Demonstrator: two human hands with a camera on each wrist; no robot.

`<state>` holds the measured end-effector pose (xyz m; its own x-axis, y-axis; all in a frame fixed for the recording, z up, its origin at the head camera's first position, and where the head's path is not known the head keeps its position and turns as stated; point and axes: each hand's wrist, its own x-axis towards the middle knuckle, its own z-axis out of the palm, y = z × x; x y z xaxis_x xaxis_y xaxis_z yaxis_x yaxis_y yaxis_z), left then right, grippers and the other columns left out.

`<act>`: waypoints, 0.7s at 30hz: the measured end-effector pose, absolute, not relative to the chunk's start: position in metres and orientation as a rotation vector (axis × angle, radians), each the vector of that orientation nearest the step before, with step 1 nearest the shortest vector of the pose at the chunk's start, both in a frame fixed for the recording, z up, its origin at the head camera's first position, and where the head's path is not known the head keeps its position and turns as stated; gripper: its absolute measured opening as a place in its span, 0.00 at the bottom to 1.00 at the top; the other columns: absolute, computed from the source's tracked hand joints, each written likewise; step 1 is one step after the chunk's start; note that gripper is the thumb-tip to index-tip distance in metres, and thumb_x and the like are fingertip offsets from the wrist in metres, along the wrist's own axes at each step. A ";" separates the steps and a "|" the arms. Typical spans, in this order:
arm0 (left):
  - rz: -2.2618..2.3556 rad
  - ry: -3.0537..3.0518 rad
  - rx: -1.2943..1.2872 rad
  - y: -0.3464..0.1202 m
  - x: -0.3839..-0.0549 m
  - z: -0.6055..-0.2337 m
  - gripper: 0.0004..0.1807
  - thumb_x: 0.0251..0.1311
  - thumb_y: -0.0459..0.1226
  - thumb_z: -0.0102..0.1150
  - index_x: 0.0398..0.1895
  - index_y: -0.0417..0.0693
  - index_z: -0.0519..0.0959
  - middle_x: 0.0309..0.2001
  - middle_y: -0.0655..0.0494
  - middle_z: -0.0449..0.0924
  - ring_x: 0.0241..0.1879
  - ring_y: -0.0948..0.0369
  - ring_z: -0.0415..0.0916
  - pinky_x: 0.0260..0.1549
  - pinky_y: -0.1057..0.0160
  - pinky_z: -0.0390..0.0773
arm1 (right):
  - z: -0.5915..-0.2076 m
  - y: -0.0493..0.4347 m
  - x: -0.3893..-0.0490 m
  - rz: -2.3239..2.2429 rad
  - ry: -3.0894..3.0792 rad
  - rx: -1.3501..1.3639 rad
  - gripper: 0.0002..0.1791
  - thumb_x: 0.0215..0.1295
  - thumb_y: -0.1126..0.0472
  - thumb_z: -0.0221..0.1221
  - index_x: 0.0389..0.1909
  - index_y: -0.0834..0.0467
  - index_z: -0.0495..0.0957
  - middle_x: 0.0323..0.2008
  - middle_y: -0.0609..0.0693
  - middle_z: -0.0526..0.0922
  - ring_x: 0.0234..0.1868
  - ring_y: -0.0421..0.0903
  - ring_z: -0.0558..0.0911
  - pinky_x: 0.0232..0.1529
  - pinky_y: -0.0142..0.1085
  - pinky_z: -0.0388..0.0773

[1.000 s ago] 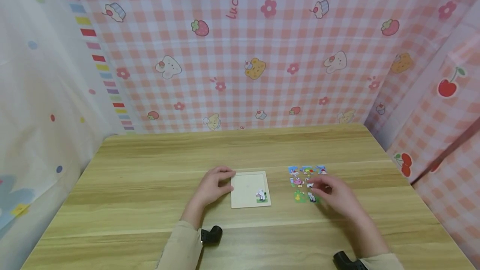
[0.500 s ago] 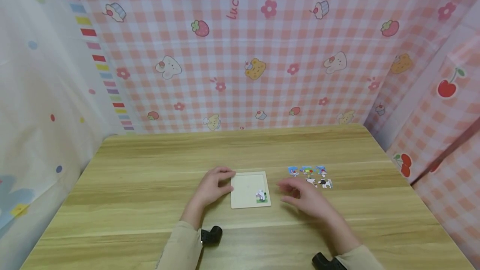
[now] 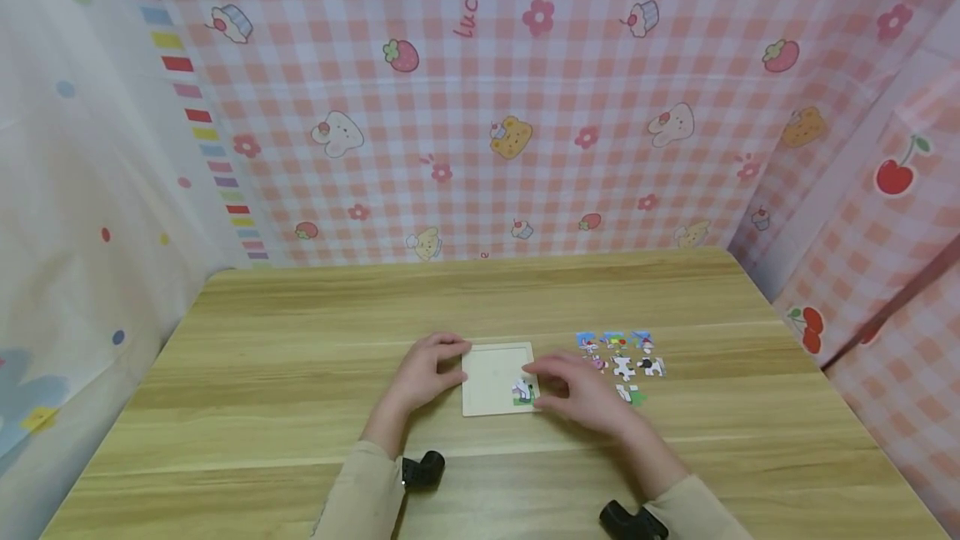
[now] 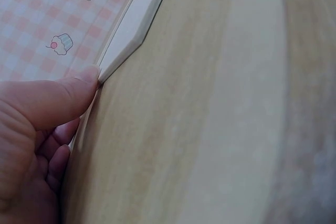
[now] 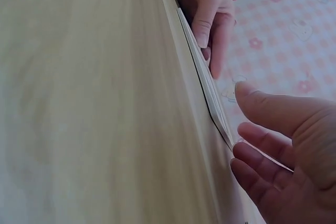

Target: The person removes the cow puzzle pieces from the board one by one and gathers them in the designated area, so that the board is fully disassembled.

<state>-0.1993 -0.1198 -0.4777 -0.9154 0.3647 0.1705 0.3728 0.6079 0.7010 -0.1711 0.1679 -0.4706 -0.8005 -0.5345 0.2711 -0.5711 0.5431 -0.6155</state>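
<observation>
A pale square puzzle tray (image 3: 489, 382) lies on the wooden table, with one jigsaw piece (image 3: 522, 392) showing a white animal on green in its lower right corner. My left hand (image 3: 429, 373) touches the tray's left edge with thumb and index finger. In the left wrist view, the thumb (image 4: 79, 90) meets the edge. My right hand (image 3: 581, 390) is at the tray's right side, fingertips over that edge beside the piece. Its thumb and fingers stand apart in the right wrist view, with nothing seen between them.
Several loose jigsaw pieces (image 3: 622, 368) lie in rows to the right, partly behind my right hand. The wooden table (image 3: 300, 340) reaches back to a pink checked curtain (image 3: 450, 190). Black wrist cameras (image 3: 423, 471) sit at both wrists.
My right hand has moved left from the loose pieces to the tray's right edge. The left hand, the tray and the piece in it stay in place.
</observation>
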 end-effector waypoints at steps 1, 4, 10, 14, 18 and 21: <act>-1.229 -2.807 -0.644 -0.120 -0.199 -0.477 0.23 0.57 0.31 0.70 0.58 0.40 0.81 0.59 0.46 0.76 0.62 0.45 0.68 0.65 0.45 0.64 | -0.470 0.166 -0.171 1.129 -2.718 0.974 0.25 0.55 0.59 0.73 0.55 0.56 0.82 0.52 0.51 0.81 0.52 0.49 0.78 0.53 0.45 0.76; -1.227 -2.804 -0.649 -0.120 -0.199 -0.477 0.23 0.57 0.31 0.70 0.57 0.39 0.81 0.59 0.46 0.76 0.62 0.44 0.68 0.65 0.45 0.64 | -0.469 0.161 -0.172 1.139 -2.736 0.972 0.24 0.54 0.59 0.73 0.54 0.56 0.82 0.52 0.51 0.80 0.51 0.49 0.78 0.53 0.45 0.76; -1.218 -2.802 -0.655 -0.121 -0.200 -0.478 0.23 0.57 0.32 0.70 0.57 0.39 0.81 0.59 0.46 0.76 0.62 0.44 0.69 0.64 0.45 0.64 | -0.468 0.154 -0.175 1.092 -2.774 0.984 0.22 0.55 0.61 0.73 0.51 0.56 0.84 0.47 0.48 0.80 0.40 0.44 0.75 0.42 0.36 0.76; -1.226 -2.803 -0.656 -0.121 -0.200 -0.478 0.23 0.57 0.32 0.70 0.58 0.40 0.81 0.59 0.46 0.76 0.62 0.45 0.68 0.65 0.45 0.64 | -0.470 0.151 -0.177 1.046 -2.783 1.012 0.19 0.54 0.61 0.73 0.49 0.56 0.85 0.43 0.46 0.79 0.36 0.41 0.72 0.37 0.33 0.72; -1.225 -2.799 -0.656 -0.121 -0.200 -0.479 0.23 0.57 0.32 0.70 0.57 0.40 0.81 0.59 0.46 0.76 0.61 0.45 0.69 0.64 0.45 0.65 | -0.470 0.148 -0.178 1.028 -2.816 1.009 0.17 0.55 0.61 0.73 0.47 0.54 0.85 0.41 0.44 0.78 0.35 0.40 0.71 0.36 0.33 0.70; -1.221 -2.797 -0.653 -0.121 -0.200 -0.480 0.23 0.57 0.32 0.70 0.57 0.40 0.81 0.59 0.46 0.76 0.61 0.45 0.69 0.64 0.45 0.65 | -0.468 0.147 -0.177 1.020 -2.835 1.004 0.16 0.55 0.60 0.73 0.46 0.53 0.85 0.40 0.44 0.77 0.35 0.40 0.70 0.37 0.34 0.70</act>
